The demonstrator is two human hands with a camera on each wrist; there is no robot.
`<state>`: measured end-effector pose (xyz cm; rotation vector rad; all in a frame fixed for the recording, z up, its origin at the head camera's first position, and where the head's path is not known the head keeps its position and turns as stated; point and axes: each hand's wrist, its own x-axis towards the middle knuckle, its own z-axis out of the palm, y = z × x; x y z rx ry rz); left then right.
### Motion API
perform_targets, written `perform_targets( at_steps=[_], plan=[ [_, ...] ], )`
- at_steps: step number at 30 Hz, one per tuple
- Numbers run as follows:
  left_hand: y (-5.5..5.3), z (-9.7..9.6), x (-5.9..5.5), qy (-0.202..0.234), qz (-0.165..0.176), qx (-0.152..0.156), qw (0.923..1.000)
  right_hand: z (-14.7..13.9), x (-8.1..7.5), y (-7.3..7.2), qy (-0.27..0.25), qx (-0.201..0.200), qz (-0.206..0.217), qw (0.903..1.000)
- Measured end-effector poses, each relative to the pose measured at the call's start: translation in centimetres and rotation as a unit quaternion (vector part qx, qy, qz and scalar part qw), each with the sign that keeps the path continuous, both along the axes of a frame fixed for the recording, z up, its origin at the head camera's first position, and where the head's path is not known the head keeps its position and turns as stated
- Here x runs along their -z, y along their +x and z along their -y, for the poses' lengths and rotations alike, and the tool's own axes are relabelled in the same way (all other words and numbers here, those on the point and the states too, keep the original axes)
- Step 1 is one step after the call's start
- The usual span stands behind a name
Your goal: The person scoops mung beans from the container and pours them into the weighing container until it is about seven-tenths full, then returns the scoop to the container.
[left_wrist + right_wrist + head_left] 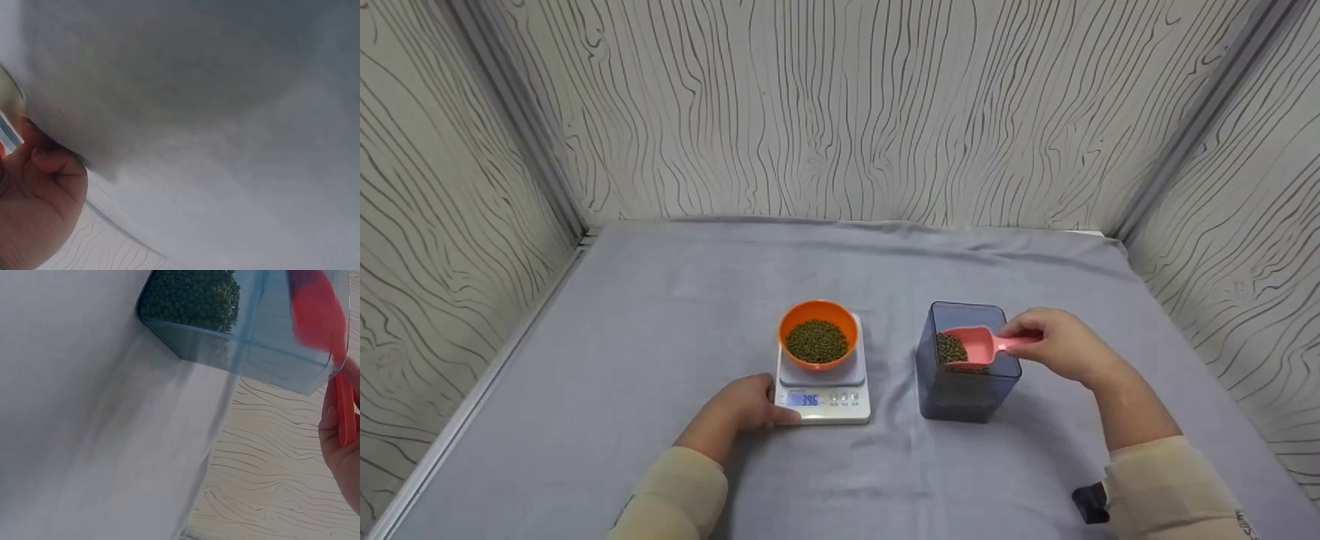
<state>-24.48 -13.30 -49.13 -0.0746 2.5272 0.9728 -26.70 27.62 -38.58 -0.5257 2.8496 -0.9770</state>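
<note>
**Right hand [1069,346] pinching scoop [981,345] in mouth of tub [960,403]; looks loaded**

Grey cloth [652,315] under everything; see-thru tub stands on the right, w/ beans [819,343] low inside & walls well above them; white scale [851,412] is left of tub, apart from it; left hand [746,401] grips scale's near-left corner, thumb on top, fingers curled at the side, prob. to steady it; orange bowl [819,306] sits upright on scale, part filled w/ beans; pink scoop is approx. level, handle out over tub's right wall, held btwn right thumb & fingers; some beans show at scoop's front end, amt. hard to tell; display [804,400] is lit, digits look like 396, decimal pt. too small to be sure.

Step in hand, at a guess: scooping from tub, prob. near lift-out; next move calls for raising scoop clear of the wall w/o tipping, then across the gap to bowl & a slow tilt, eye on display; main risk is clipping tub's rim & spilling beans on cloth.
</note>
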Motion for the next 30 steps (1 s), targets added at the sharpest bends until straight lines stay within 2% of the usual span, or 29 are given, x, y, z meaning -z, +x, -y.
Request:
perform_targets(
  at_steps=[12,17,30],
  plan=[
    [0.0,0.0,0.0,-0.001,-0.002,0.003,1.0,-2.3,1.1,0.5,-0.095,0.016,0.038,0.9946],
    [0.2,0.0,-0.1,-0.006,-0.014,0.01,0.9998,-2.9,1.8,0.8,-0.129,0.022,0.045,0.9904],
    [0.3,-0.1,-0.2,-0.004,-0.017,0.015,0.9997,-3.5,4.8,1.1,-0.209,0.051,0.043,0.9757]
  ],
)
